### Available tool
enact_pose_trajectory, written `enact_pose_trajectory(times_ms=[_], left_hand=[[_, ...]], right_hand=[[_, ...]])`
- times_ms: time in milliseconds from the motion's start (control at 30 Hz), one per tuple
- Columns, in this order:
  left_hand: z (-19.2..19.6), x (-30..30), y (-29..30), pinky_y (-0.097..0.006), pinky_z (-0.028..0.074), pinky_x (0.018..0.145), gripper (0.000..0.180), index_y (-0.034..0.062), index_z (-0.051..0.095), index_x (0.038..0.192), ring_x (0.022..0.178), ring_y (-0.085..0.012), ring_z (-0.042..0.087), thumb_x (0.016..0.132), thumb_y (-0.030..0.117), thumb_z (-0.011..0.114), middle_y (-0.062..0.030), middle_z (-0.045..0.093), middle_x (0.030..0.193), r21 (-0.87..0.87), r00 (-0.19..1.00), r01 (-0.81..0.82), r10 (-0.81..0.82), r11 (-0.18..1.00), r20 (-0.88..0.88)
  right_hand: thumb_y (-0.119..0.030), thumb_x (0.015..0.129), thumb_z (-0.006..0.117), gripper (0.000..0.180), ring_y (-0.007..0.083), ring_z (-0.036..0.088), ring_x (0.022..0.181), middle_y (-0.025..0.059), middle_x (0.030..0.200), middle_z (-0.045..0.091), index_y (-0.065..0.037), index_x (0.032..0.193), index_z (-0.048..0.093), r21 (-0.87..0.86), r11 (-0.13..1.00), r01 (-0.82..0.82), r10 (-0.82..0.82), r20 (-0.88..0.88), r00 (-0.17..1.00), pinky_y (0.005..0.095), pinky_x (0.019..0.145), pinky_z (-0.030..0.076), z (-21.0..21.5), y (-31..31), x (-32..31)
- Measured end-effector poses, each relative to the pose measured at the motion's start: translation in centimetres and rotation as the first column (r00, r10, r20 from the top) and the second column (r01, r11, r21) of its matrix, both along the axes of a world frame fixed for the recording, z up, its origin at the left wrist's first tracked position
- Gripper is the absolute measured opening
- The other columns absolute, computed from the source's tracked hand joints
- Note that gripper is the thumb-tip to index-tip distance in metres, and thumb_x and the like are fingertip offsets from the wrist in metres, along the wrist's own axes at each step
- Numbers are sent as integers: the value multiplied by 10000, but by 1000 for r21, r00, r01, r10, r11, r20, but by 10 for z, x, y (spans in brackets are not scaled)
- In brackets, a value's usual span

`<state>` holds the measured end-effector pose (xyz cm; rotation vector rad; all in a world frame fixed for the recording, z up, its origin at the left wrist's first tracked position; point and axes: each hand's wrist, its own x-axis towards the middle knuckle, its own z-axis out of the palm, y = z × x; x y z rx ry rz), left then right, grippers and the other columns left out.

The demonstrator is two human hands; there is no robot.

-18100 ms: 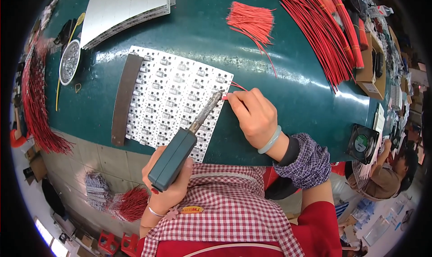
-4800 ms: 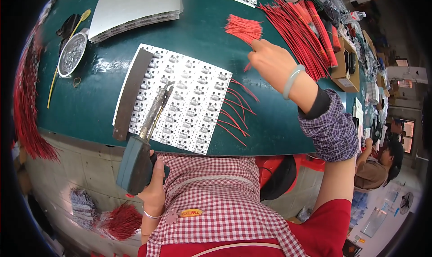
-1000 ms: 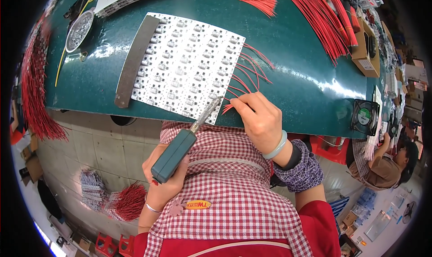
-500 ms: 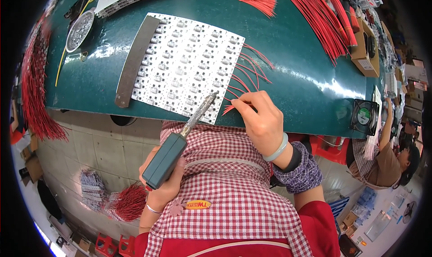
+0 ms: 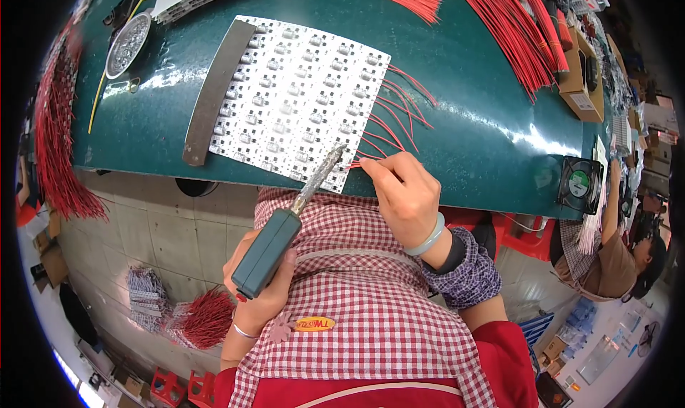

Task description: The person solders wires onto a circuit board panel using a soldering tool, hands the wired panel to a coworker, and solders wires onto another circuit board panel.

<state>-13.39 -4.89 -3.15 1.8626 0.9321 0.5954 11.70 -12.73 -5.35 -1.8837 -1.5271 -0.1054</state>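
Now the left hand (image 5: 258, 294) grips a soldering iron (image 5: 285, 222), the right hand (image 5: 407, 197) pinching a red wire (image 5: 354, 164) at its tip.

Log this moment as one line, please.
left hand: grips soldering iron | right hand: pinches red wire | tip at white LED panel edge | green table

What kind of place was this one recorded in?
Most likely an electronics assembly workshop: a soldering iron in the left hand, a white panel of small circuit boards on the green bench, and bundles of red wires.
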Motion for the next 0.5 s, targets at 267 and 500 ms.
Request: enact_pose_trajectory(times_ms=[267, 500], left_hand=[[12, 13, 4, -330, 560, 689, 207, -55, 701, 946, 793, -271, 701, 746, -53, 759, -158, 697, 959, 34, 999, 30, -29, 999, -27], [11, 13, 8, -300, 518, 659, 211, -78, 680, 972, 746, -175, 657, 792, 3, 755, -131, 681, 897, 79, 996, 83, -81, 993, -30]], right_hand=[[38, 700, 670, 274, 196, 596, 668, 58, 761, 563, -28, 963, 711, -12, 1000, -3, 3, 8, 1000, 313, 534, 487, 0, 3, 0], [29, 716, 675, 259, 198, 599, 673, 59, 763, 561, -29, 965, 715, -31, 1000, 4, -4, 3, 1000, 313, 546, 490, 1, 3, 0]])
